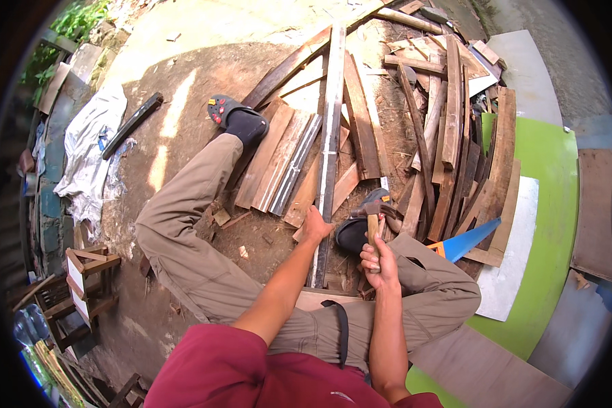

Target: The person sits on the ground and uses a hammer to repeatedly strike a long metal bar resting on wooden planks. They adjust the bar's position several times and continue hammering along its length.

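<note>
Maroon shirt (279,374), lower centre. Left hand (314,226), centre: fingers closed over the long board (331,122) reaching upper centre; probably stiff, weighty, best held by both edges. Right hand (381,262), right of centre: fingers gripping the hammer (372,229), likely head-heavy.

The rough brown floor (132,285) is scattered with chips. Strong sunlight bleaches its far edge and lays a bright strip (173,129) towards its left side. A low, weathered wall (49,163) borders the left edge; green foliage (64,24) fills the far left corner. A green panel (547,204) lines the right edge.
</note>
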Motion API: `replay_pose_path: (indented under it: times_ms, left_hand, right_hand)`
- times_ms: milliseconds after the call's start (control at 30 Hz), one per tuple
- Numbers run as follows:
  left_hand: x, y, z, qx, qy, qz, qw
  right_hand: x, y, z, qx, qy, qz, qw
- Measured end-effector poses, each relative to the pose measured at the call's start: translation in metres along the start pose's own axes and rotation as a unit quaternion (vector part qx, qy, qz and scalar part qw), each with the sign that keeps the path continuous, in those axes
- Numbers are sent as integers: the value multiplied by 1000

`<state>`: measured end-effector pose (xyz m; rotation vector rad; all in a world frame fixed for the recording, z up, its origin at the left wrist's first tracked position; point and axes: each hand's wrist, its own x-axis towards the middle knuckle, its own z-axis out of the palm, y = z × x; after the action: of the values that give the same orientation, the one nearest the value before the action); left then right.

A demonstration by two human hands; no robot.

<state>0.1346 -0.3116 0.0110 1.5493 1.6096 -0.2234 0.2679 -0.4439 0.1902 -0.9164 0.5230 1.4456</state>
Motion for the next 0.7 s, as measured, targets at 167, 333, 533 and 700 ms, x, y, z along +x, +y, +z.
replay_pose_path:
  times_ms: [167, 333, 533, 700]
  left_hand:
    - [1, -23, -25, -85, -124, 53, 987]
    - [-21, -56, -12, -200, -276, 81, 936]
    - [-46, -44, -30, -226, -383, -58, 894]
    - [-19, -115, -1, -422, -328, -112, 838]
  right_hand:
    - [12, -6, -3, 14, 0, 16, 1000]
    - [9, -1, 9, 14, 0, 36, 999]
    - [2, 2, 1, -19, 11, 11, 1000]
    - [7, 8, 6, -29, 12, 22, 999]
